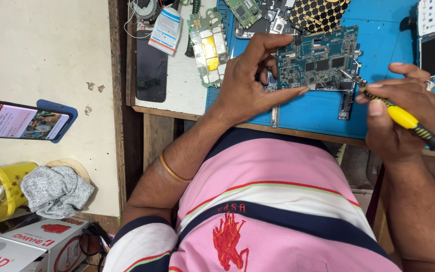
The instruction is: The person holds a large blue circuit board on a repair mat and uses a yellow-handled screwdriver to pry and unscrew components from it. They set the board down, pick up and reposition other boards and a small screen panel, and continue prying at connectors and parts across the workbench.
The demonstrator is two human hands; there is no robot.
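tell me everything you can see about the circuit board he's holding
The circuit board is a blue-green rectangular panel crowded with black chips and small silvery parts. It is held tilted above the blue mat, the left hand pinching its left edge. A yellow-handled screwdriver in the right hand touches its lower right corner.

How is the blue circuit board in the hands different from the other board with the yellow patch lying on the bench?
The blue circuit board is held up by the left hand, while the board with the yellow patch lies flat, untouched. The blue circuit board is wide and dark blue; the board with the yellow patch is narrow and greenish. The screwdriver in the right hand touches only the blue one. Both are bare boards.
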